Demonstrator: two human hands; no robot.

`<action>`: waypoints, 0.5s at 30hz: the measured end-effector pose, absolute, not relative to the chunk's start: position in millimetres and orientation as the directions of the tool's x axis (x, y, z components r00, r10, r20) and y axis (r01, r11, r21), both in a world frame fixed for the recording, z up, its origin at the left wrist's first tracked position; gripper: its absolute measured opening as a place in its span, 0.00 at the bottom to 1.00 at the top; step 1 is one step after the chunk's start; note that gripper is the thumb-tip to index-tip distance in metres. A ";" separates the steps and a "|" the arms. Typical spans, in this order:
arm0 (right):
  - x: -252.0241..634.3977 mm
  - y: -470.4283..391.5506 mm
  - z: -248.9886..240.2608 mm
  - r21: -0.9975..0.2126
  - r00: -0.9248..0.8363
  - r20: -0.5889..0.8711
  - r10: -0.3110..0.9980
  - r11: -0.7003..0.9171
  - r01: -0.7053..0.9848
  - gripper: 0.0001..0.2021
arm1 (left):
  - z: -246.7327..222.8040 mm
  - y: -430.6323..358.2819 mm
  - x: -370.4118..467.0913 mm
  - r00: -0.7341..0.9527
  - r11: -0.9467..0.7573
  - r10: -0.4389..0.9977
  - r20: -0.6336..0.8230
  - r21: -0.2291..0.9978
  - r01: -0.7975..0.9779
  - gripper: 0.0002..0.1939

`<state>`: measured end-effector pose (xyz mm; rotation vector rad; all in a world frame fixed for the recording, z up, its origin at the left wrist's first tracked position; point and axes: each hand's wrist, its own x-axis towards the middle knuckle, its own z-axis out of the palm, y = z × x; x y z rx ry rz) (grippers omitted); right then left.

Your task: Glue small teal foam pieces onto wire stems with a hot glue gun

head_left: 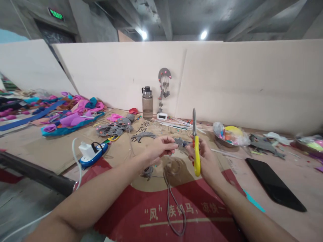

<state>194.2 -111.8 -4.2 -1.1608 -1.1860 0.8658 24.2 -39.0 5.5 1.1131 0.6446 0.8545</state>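
My left hand point(163, 148) is closed, with fingertips pinched at the edge of a small grey felt cutout point(180, 143). Wrapped in my right hand point(203, 156) are yellow-handled scissors point(196, 156), blades pointing up. The right fingertips also reach the cutout; whether they grip it is hidden behind the handle. Below the hands, a grey cord point(169, 193) lies looped on the cardboard point(141, 183), with a small cord bundle point(148, 172) to its left. A curved grey felt strip point(143, 135) rests just beyond my left hand.
A water bottle point(147, 104) stands by the white partition, beside a hanging felt moon ornament point(164, 75). Left are a power strip point(93, 154) and a pile of grey felt pieces point(114, 127). Right are a metal bowl point(227, 142) and a black phone point(275, 184).
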 end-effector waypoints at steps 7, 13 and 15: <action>188.1 -116.5 1.6 -0.978 0.203 0.211 0.956 0.206 0.042 0.31 | 0.1 -45.0 25.6 0.590 0.044 0.806 0.039 0.991 -0.125 0.16; 191.8 -115.9 -0.4 -0.989 0.177 0.145 0.974 0.146 0.007 0.30 | 2.7 -52.2 26.2 0.665 0.051 0.747 0.008 0.996 -0.070 0.14; 193.2 -118.9 2.0 -0.994 0.144 0.111 0.983 0.111 0.012 0.27 | 1.7 -51.4 23.5 0.674 0.027 0.738 0.017 0.998 -0.056 0.14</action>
